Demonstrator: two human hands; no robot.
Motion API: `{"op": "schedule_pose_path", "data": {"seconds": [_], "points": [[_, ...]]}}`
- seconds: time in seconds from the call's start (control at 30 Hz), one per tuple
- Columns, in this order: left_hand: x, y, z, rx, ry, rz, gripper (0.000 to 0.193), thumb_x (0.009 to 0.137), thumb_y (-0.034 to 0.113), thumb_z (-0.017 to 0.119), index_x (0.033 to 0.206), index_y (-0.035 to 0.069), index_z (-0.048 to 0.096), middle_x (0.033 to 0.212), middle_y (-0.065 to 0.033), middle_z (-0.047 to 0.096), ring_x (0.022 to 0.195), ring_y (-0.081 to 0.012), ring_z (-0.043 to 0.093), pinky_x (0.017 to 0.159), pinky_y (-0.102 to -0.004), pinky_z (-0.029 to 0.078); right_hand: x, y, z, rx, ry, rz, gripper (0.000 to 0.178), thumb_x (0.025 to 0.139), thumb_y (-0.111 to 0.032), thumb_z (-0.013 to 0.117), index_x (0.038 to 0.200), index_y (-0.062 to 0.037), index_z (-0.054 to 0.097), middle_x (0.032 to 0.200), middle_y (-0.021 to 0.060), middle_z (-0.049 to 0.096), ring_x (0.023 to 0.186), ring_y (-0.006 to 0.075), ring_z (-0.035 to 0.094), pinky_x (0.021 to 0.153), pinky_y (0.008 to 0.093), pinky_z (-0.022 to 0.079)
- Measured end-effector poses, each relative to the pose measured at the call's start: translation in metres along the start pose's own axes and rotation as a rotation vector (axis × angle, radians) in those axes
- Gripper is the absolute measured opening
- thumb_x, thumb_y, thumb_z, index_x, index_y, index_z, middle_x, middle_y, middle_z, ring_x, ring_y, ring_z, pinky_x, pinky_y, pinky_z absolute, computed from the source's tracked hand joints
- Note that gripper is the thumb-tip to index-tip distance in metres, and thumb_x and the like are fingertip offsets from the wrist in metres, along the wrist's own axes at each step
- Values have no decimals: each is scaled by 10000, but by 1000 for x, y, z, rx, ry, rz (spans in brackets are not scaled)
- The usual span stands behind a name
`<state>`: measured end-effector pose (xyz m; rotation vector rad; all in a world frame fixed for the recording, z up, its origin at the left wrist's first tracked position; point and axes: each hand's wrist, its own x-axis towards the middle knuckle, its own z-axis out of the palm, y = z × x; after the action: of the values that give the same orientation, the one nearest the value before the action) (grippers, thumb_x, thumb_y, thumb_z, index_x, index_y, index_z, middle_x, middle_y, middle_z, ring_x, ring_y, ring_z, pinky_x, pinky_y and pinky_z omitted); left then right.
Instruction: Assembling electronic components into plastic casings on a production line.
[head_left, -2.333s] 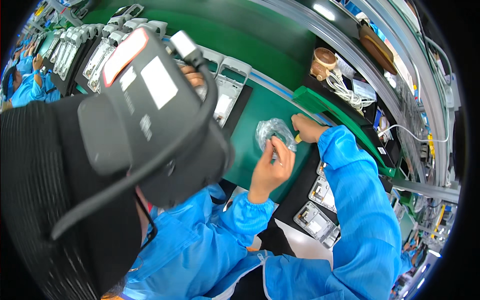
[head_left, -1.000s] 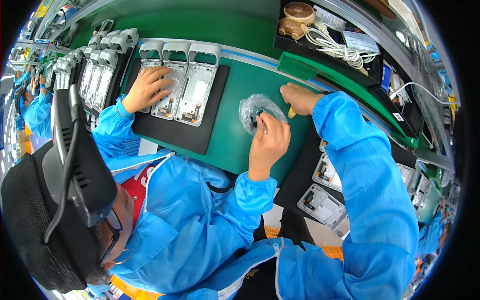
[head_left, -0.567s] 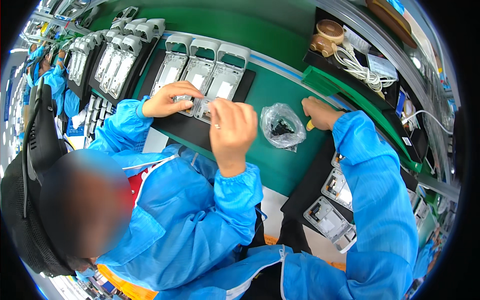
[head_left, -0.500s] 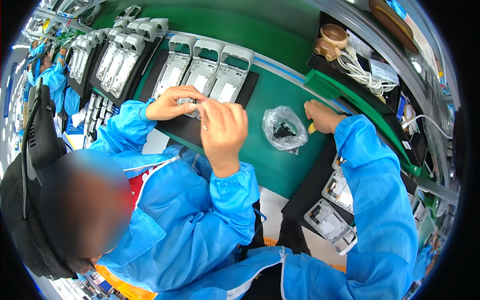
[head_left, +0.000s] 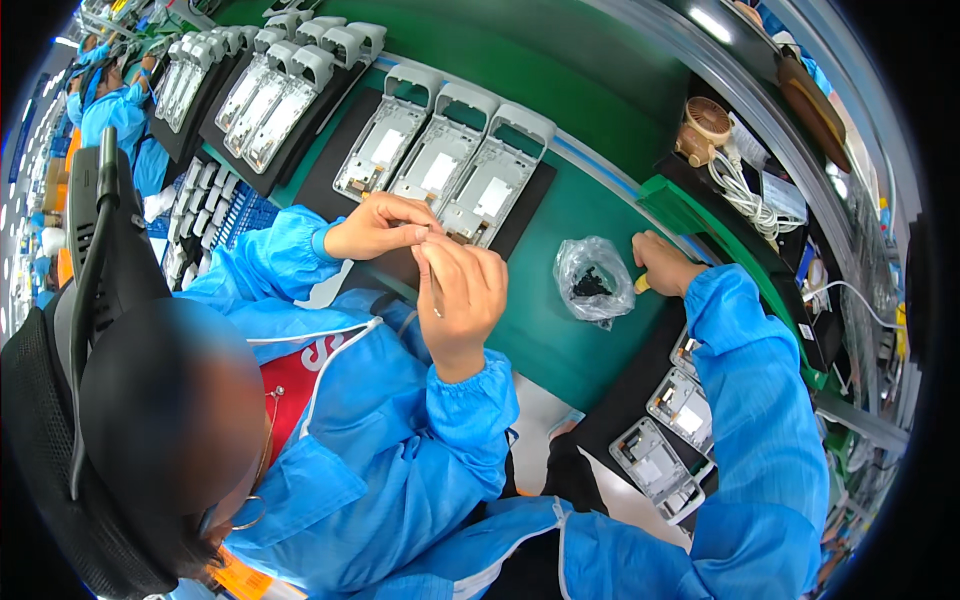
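My right hand [head_left: 664,265] rests on the green work mat [head_left: 545,350], its fingers curled. A small yellow piece [head_left: 641,284] shows by its thumb; I cannot tell whether it is held or worn. Just left of the hand sits an open clear plastic bag [head_left: 580,252] with small black parts [head_left: 592,284] in it. Nearer to me, several grey device housings [head_left: 682,408] lie on a black pad [head_left: 615,400] beside my forearm. My left hand is not in view.
At left, a co-worker in blue holds both hands [head_left: 455,290] together over a row of grey housings [head_left: 445,155]. More housings [head_left: 265,105] stand farther left. On the right, a green-edged shelf [head_left: 690,215] holds a small brown fan [head_left: 705,125] and white cables [head_left: 745,195].
The whole view has shifted, so the bench and the things on it appear farther right and lower. My right hand stays beside the bag. The co-worker's hands remain together.
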<state>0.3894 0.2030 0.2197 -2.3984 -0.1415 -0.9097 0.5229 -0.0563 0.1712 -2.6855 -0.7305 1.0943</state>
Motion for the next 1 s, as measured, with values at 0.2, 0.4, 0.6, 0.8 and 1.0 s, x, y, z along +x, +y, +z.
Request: {"op": "schedule_pose_path", "data": {"seconds": [0.2, 0.4, 0.6, 0.8, 1.0], "points": [[-26, 4, -6, 117, 102, 31, 98, 766, -108, 533, 748, -12, 518, 898, -204, 626, 874, -287, 553, 755, -318, 547, 2, 3, 1, -11, -3, -25, 394, 641, -36, 757, 859, -58, 429, 935, 128, 443, 921, 303, 478, 754, 360, 386], [-42, 7, -26, 218, 131, 74, 69, 830, 8, 490, 764, 27, 498, 932, -179, 635, 866, -296, 593, 732, -289, 498, 4, 9, 5, -16, 5, -26, 380, 660, -42, 747, 857, -60, 423, 938, 122, 436, 915, 303, 469, 752, 358, 380], [-56, 14, -41, 185, 133, 96, 73, 806, -34, 519, 756, 15, 499, 937, -188, 620, 882, -317, 588, 769, -312, 507, -1, 4, 1, 10, -1, -23, 399, 641, -61, 767, 846, -60, 426, 918, 121, 438, 896, 302, 468, 744, 350, 377], [-60, 15, -46, 169, 153, 93, 69, 811, -30, 510, 755, 10, 501, 937, -189, 619, 886, -316, 590, 778, -309, 508, 4, 10, 5, -14, 32, -52, 410, 622, -71, 784, 836, -59, 435, 910, 118, 448, 896, 303, 472, 737, 348, 381], [-62, 16, -51, 145, 121, 71, 51, 811, -18, 513, 767, 7, 510, 954, -190, 620, 890, -313, 592, 789, -310, 503, 6, 11, 7, -10, 43, -46, 411, 616, -69, 787, 834, -61, 440, 916, 117, 454, 891, 301, 480, 732, 349, 391]]}}
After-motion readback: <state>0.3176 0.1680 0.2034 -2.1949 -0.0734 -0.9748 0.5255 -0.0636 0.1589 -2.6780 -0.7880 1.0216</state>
